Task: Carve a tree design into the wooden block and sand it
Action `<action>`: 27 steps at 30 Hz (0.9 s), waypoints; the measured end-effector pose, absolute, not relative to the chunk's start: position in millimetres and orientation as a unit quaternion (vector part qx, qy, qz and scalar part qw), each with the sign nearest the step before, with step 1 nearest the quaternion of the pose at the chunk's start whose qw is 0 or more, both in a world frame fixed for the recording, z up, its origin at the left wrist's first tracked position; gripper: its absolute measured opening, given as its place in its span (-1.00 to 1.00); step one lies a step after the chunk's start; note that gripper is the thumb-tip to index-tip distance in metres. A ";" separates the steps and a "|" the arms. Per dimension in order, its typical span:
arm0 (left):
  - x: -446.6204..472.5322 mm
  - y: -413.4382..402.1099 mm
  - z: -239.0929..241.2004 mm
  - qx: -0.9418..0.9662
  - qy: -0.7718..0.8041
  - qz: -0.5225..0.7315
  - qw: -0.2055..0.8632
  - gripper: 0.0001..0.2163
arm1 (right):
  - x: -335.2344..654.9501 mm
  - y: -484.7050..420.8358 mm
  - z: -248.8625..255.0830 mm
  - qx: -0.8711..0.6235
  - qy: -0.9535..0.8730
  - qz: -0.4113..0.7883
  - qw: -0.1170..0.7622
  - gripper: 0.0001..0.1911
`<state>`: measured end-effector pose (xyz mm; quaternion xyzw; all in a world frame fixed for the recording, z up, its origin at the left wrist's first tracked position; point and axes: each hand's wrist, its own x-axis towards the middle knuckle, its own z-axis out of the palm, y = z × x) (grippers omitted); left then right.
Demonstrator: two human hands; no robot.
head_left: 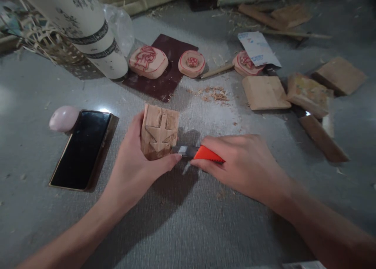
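Observation:
My left hand (133,163) grips a small wooden block (161,132) by its left side and lower edge, tilted so that its carved face shows. A raised arrow-like shape stands out on that face. In my right hand (241,157) is a utility knife (208,154) with an orange-red handle. Its blade points left and meets the lower right edge of the block, close to my left thumb tip. The very tip of the blade is hidden at the block.
Left lie a black phone (80,151) and a pinkish rounded object (64,118). Behind are a tall patterned cylinder (96,46), a dark red sheet (164,85), red-marked carved pieces (149,61) and wood shavings (216,93). Wooden blocks (264,92) and a brown strip (323,138) lie right.

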<state>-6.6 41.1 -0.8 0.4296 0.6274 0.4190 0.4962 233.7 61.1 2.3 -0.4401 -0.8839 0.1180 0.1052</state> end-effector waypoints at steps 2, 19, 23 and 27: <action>-6.2 41.8 -0.4 0.435 0.620 0.422 0.499 -0.24 | 233.4 61.3 2.3 -0.444 -0.882 0.120 0.099 -0.56; -1.4 43.6 6.0 0.419 0.621 0.417 0.515 -0.26 | 230.8 56.1 7.6 -0.468 -0.872 0.102 0.095 -0.55; -0.6 43.4 8.9 0.410 0.632 0.409 0.514 -0.30 | 230.0 54.6 7.9 -0.472 -0.873 0.089 0.086 -0.53; -1.0 44.3 8.5 0.403 0.628 0.420 0.516 -0.31 | 229.3 53.7 8.2 -0.473 -0.872 0.084 0.092 -0.54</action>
